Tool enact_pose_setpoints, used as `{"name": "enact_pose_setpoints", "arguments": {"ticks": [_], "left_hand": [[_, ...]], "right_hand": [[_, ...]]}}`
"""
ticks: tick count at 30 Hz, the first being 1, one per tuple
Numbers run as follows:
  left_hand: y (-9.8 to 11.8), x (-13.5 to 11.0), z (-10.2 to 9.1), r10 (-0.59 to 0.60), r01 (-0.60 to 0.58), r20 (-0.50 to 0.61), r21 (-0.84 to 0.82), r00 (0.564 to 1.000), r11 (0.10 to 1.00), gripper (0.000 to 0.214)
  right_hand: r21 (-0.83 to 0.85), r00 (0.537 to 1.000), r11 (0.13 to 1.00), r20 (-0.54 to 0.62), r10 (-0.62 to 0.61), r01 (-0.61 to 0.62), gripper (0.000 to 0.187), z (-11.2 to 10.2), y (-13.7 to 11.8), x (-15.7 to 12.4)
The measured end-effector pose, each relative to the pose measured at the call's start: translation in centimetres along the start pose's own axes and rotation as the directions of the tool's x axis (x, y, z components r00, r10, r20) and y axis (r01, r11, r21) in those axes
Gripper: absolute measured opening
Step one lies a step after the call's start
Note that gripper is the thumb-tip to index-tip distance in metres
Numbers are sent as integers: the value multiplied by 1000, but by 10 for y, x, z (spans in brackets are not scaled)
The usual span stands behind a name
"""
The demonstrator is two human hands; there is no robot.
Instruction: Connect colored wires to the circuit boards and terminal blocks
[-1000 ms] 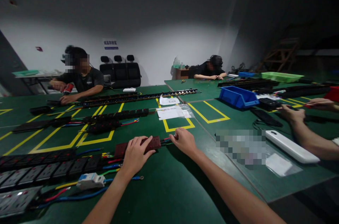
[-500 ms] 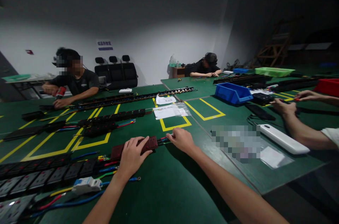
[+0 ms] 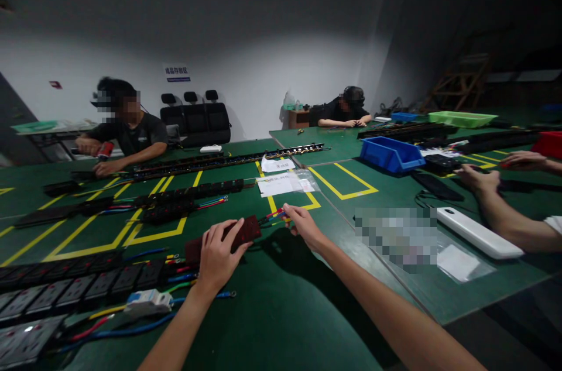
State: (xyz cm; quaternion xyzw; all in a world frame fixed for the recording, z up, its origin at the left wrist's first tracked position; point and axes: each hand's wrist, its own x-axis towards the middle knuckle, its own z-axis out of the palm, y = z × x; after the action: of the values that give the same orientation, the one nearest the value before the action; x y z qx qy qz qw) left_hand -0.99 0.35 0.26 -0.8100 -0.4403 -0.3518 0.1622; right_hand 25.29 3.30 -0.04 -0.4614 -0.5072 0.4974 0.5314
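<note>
My left hand (image 3: 223,251) is wrapped over a dark red socket strip (image 3: 251,229), thumb along its near side. From the strip's right end come several thin coloured wires (image 3: 271,217), red, blue and yellow-green among them. My right hand (image 3: 302,226) pinches these wires near their ends, a little above the table. Left of my left hand lie several rows of black socket strips (image 3: 94,292) with loose cable ends. A white and blue circuit breaker (image 3: 149,301) is joined to a yellow and a blue cable.
Papers (image 3: 281,184) lie beyond my hands, within yellow tape lines. To the right are a blue bin (image 3: 390,154), a long white device (image 3: 478,233) and a plastic bag (image 3: 459,263). A co-worker's hands (image 3: 480,181) work at the right; a person with a red power drill (image 3: 105,150) sits far left.
My right hand has lifted slightly, raising the wires, whose coloured ends now show more. The right end of the dark red strip has tilted up a little under my left hand.
</note>
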Motion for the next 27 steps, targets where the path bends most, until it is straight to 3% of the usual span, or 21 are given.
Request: {"name": "enact_pose_setpoints", "arguments": {"ticks": [2, 5, 11, 13, 20, 23, 25, 27], "left_hand": [[0, 0, 0, -2, 2, -13, 0, 1000, 1000, 51], [1, 0, -1, -4, 4, -21, -12, 1000, 1000, 51], [5, 0, -5, 9, -11, -26, -79, 1000, 997, 51], [6, -1, -6, 7, -8, -20, -91, 1000, 996, 52], [5, -1, -4, -14, 16, 52, -47, 999, 999, 52], [6, -1, -2, -16, 18, 81, -17, 997, 1000, 54], [6, -1, -1, -20, 21, 99, -4, 995, 1000, 55], [7, -1, 0, -21, 21, 127, 3, 992, 1000, 55]], "right_hand": [[205, 987, 966, 62, 150, -160, 44, 0, -2, -1], [385, 944, 862, 129, 304, -330, 36, -2, -4, 0], [494, 828, 670, 246, 504, -554, 35, -3, -10, -1], [490, 815, 656, 264, 516, -574, 34, -2, -11, -3], [294, 941, 902, -20, 337, -317, 37, -2, -1, 0], [49, 981, 981, -39, 191, -189, 43, -5, 4, 1], [-246, 998, 968, -41, 45, -54, 44, -6, 7, 0], [-530, 995, 847, -52, -86, 45, 46, -7, 8, -2]]}}
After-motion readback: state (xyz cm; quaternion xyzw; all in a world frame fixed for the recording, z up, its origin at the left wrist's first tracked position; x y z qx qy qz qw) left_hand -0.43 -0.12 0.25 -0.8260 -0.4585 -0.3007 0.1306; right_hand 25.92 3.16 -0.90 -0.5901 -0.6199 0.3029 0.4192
